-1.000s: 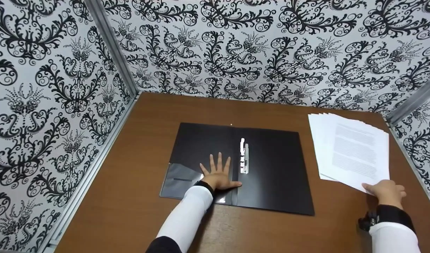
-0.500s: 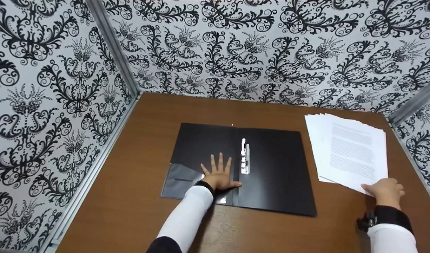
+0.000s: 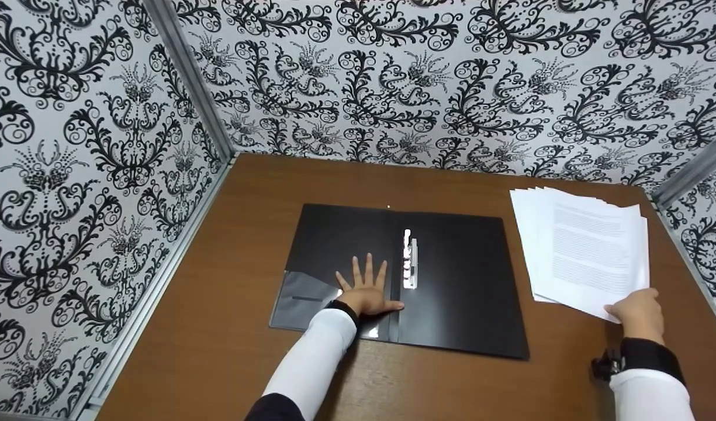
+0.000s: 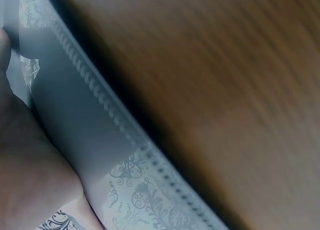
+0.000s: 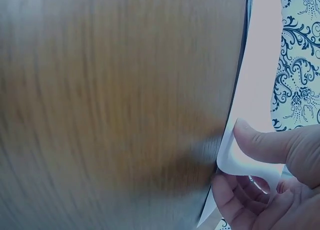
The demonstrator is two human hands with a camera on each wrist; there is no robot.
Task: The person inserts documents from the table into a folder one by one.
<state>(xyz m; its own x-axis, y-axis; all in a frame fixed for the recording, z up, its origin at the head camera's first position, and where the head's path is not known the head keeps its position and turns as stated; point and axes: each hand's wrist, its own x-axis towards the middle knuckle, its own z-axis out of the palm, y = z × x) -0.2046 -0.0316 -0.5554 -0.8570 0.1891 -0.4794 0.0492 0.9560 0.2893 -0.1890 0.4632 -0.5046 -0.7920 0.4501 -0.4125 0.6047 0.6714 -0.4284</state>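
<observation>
Head view showed the left hand (image 3: 366,292) lying flat, fingers spread and straight, on the inside left leaf of the open black folder (image 3: 457,286), just beside the spine and its metal clip (image 3: 409,259). It gripped nothing; it only pressed the cover down onto the desk (image 3: 241,245). The right hand (image 3: 639,313) pinched the near corner of the stack of printed sheets (image 3: 585,251), which lay fanned on the desk to the right of the folder and apart from it.

Against the two earlier head pictures, the left hand and the folder had not shifted. The stack had: its near corner sat a little higher and closer to the right wall, the top sheets had slid further out of line along the right edge, and the right hand had turned more upright over the corner. That read as a grip being taken on the paper, with the folder kept pinned open.

Right wrist view confirmed the pinch: the thumb (image 5: 270,140) lay on top of a curled white corner with fingers beneath it. How many sheets were caught could not be told. Left wrist view was blurred and showed only a strip of the folder's clear pocket (image 4: 95,135), the palm's edge and wood grain.
</observation>
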